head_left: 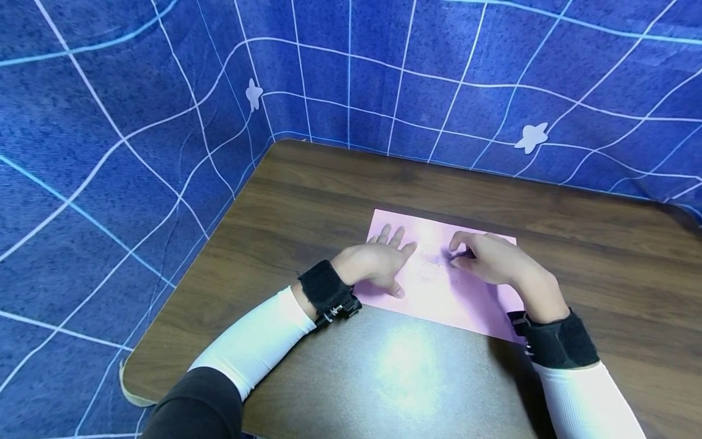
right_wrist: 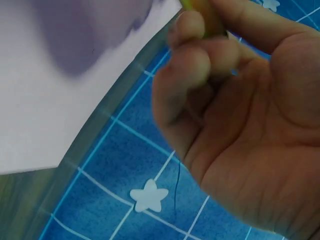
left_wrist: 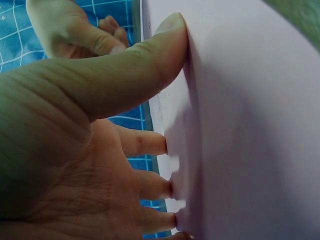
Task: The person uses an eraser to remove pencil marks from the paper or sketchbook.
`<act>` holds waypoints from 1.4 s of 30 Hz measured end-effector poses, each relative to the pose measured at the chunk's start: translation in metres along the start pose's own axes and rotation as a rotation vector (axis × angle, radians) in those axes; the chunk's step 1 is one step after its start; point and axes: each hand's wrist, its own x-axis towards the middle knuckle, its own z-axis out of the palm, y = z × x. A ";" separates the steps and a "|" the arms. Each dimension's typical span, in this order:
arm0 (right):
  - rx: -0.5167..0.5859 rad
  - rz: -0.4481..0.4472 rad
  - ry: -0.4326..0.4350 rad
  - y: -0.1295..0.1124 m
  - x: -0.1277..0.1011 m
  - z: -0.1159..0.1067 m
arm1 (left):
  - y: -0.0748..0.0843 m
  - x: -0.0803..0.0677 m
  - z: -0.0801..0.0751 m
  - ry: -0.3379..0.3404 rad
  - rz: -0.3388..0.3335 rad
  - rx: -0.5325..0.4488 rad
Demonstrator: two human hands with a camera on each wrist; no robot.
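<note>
A pink sheet of paper (head_left: 428, 296) lies on the wooden table, with a patch of faint grey-purple marks (head_left: 434, 259) near its middle. My left hand (head_left: 381, 263) rests on the paper's left part with fingers spread; in the left wrist view its thumb (left_wrist: 145, 65) and fingertips touch the sheet. Over the right part, my right hand (head_left: 496, 259) pinches a small object (head_left: 466, 253) beside the marks. That object looks dark in the head view and yellow-green in the right wrist view (right_wrist: 205, 15). Fingers hide most of it, so its kind cannot be told.
The brown wooden table (head_left: 307, 201) extends around the paper, with a bright light reflection in front of it. Blue curtains (head_left: 378, 73) with white lines and stars hang behind and to the left. Both wrists wear black straps (head_left: 559, 338).
</note>
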 end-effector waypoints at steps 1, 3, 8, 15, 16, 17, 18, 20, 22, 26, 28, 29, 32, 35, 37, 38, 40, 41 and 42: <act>0.012 -0.003 0.018 -0.002 0.001 0.001 | 0.000 0.000 0.000 0.001 -0.002 0.006; 0.025 -0.004 0.048 -0.007 0.004 0.003 | 0.000 0.000 0.000 0.007 -0.004 0.017; 0.020 -0.066 0.116 -0.016 0.010 0.012 | 0.000 0.000 0.000 0.015 -0.011 0.023; -0.025 -0.151 0.159 -0.025 0.016 0.025 | 0.000 0.000 0.000 0.020 -0.004 0.039; -0.042 -0.153 0.163 -0.026 0.017 0.027 | 0.000 0.000 0.000 0.023 -0.003 0.040; -0.057 -0.153 0.166 -0.027 0.017 0.028 | 0.000 0.000 0.000 0.023 -0.002 0.039; -0.072 -0.156 0.169 -0.028 0.018 0.029 | 0.000 0.000 0.000 0.027 0.000 0.036; -0.101 -0.159 0.161 -0.031 0.018 0.030 | -0.001 0.000 0.000 0.026 0.002 0.031; -0.121 -0.163 0.152 -0.033 0.018 0.031 | 0.000 0.000 0.000 0.027 0.001 0.038; -0.128 -0.172 0.140 -0.035 0.017 0.033 | 0.001 0.000 0.000 0.020 -0.009 0.056; -0.120 -0.140 0.141 -0.035 0.017 0.032 | 0.001 0.000 0.000 0.020 -0.013 0.057; -0.114 -0.116 0.139 -0.036 0.017 0.031 | 0.001 0.000 0.000 0.020 -0.014 0.054; -0.112 -0.019 0.141 -0.035 0.018 0.029 | 0.001 0.001 0.000 0.023 -0.011 0.044; -0.104 0.058 0.145 -0.036 0.019 0.027 | 0.000 0.000 0.000 0.025 -0.006 0.040; -0.108 0.090 0.149 -0.036 0.019 0.027 | 0.000 0.000 0.000 0.025 -0.004 0.039; -0.110 0.095 0.151 -0.036 0.019 0.027 | 0.000 -0.001 0.000 0.024 -0.003 0.036; -0.130 0.061 0.164 -0.036 0.019 0.029 | 0.000 -0.001 -0.001 0.025 -0.002 0.028; -0.138 0.034 0.167 -0.036 0.019 0.030 | 0.000 -0.001 -0.001 0.025 -0.002 0.024; -0.146 0.000 0.171 -0.036 0.019 0.030 | 0.000 -0.001 -0.001 0.025 -0.003 0.021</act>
